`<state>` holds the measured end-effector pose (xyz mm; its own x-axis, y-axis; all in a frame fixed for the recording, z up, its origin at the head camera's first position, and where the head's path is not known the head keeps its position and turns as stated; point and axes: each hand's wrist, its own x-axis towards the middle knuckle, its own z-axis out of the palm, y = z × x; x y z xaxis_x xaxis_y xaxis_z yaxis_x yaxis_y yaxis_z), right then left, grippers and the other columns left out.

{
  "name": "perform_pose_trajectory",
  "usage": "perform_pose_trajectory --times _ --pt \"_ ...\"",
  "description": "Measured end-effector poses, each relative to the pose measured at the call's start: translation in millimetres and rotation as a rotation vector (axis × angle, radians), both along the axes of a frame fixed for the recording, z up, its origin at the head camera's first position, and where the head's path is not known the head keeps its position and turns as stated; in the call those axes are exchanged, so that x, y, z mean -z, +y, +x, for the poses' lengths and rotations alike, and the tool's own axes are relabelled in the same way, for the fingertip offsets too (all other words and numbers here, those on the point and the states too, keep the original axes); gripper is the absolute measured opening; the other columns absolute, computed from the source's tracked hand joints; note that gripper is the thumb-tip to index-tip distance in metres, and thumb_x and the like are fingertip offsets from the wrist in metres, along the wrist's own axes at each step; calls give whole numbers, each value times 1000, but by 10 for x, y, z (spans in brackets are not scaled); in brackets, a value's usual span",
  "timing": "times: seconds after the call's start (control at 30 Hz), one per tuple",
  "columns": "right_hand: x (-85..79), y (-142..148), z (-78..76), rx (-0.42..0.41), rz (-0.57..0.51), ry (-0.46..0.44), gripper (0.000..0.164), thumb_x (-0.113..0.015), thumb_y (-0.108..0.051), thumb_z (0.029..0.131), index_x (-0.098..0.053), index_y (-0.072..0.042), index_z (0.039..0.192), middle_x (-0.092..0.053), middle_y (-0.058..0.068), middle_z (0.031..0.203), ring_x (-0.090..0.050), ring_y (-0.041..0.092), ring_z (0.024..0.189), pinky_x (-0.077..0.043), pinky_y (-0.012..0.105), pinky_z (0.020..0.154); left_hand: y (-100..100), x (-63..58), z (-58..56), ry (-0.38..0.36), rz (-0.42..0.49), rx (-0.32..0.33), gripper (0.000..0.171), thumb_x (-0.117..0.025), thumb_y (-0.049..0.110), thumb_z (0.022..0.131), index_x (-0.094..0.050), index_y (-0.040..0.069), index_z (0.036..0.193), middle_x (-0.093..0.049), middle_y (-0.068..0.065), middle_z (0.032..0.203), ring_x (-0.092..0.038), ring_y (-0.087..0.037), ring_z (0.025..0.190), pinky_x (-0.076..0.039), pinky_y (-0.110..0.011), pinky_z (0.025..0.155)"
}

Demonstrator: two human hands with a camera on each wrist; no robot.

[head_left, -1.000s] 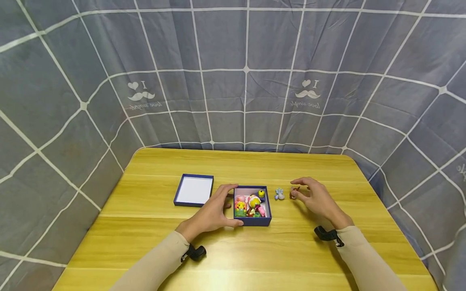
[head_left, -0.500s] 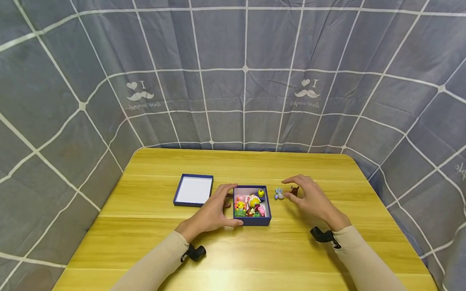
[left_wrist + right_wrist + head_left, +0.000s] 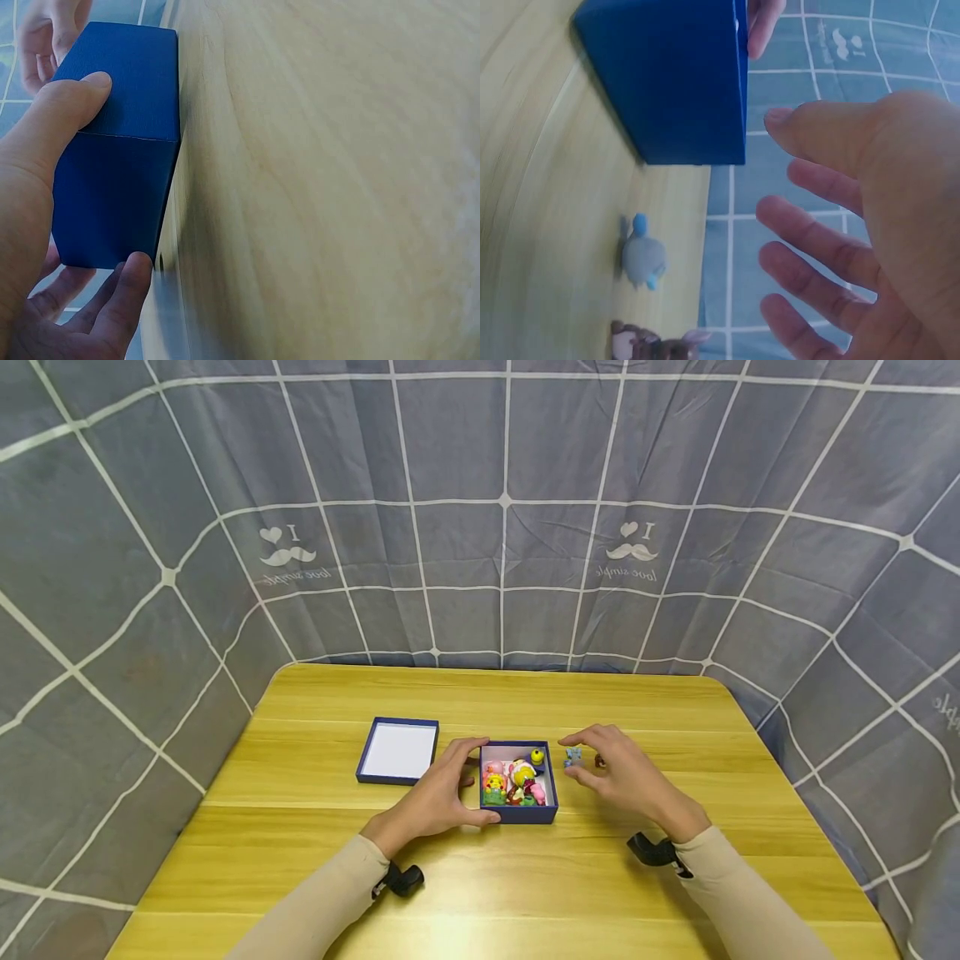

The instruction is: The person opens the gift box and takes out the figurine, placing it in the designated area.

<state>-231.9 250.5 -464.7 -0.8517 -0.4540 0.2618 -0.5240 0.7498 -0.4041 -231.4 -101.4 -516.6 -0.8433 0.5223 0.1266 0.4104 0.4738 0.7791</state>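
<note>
My left hand holds a dark blue open box by its left side, thumb on the front wall and fingers at the back corner. In the left wrist view the thumb lies flat against the blue wall. Several colourful toy figurines fill the box. Right of it, a small blue-grey figurine stands on the table. My right hand hovers above that figurine, thumb and fingers spread apart with nothing between them. A brown figurine is nearby, partly hidden by the right hand in the head view.
A dark blue box lid with a white inside lies upturned at the left, behind the left hand. All of it rests on a wooden table. A grey curtain with white grid lines surrounds the table.
My right hand has moved left from the brown figurine to over the blue-grey one. The left hand and the box have stayed in place.
</note>
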Motion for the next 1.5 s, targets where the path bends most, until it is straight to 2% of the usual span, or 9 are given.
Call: perform_pose_trajectory --times 0.13,0.23,0.43,0.67,0.9,1.17,1.4,1.5 --pt "-31 -59 26 -20 14 12 39 -89 -21 106 -79 -12 143 -81 8 140 -73 36 129 -65 61 108 -7 0 2 -12 -4 -2 123 -106 42 87 -33 14 183 -41 -13 181 -69 -30 145 -63 -48 125" --pt "-52 -101 42 -38 23 20 39 -90 -21 105 -80 -11 142 -81 7 138 -73 37 133 -63 65 115 -9 6 2 -14 -1 -1 123 -106 42 87 -33 14 182 -41 -13 181 -69 -30 145 -63 -48 125" --pt "-83 -186 75 -75 55 14 39 -92 -25 104 -81 -12 139 -82 4 136 -74 32 130 -64 62 116 -11 10 0 -10 -6 -4 123 -106 42 88 -33 14 182 -41 -13 181 -70 -30 144 -63 -47 124" --pt "-121 -287 106 -106 87 -28 36 -91 -29 104 -83 -14 135 -82 4 137 -73 34 132 -62 67 117 -20 -2 -6 -18 -7 -5 122 -106 43 88 -33 18 182 -40 -12 182 -70 -31 145 -63 -46 125" --pt "-150 -355 112 -136 132 -59 35 -92 -33 104 -84 -17 134 -83 2 134 -73 32 130 -64 62 114 -24 1 -6 -32 6 2 122 -106 42 88 -33 16 183 -39 -11 182 -70 -32 146 -62 -46 126" --pt "-117 -417 73 -186 164 -58 28 -91 -38 104 -88 -22 127 -84 -4 123 -74 24 116 -66 52 102 -16 2 7 -37 12 -2 122 -106 42 87 -33 17 182 -40 -11 182 -70 -31 145 -63 -46 125" --pt "-78 -447 32 -216 175 -74 23 -90 -36 105 -88 -23 124 -84 -7 118 -75 18 108 -66 48 97 -11 11 0 -28 11 -1 123 -106 43 87 -33 16 182 -40 -11 182 -71 -31 145 -63 -45 124" --pt "-75 -458 23 -215 171 -93 20 -89 -34 106 -87 -23 123 -84 -9 115 -71 15 101 -64 42 92 -10 18 -3 -18 6 -3 123 -106 43 87 -33 15 182 -41 -11 182 -71 -30 144 -63 -45 124"
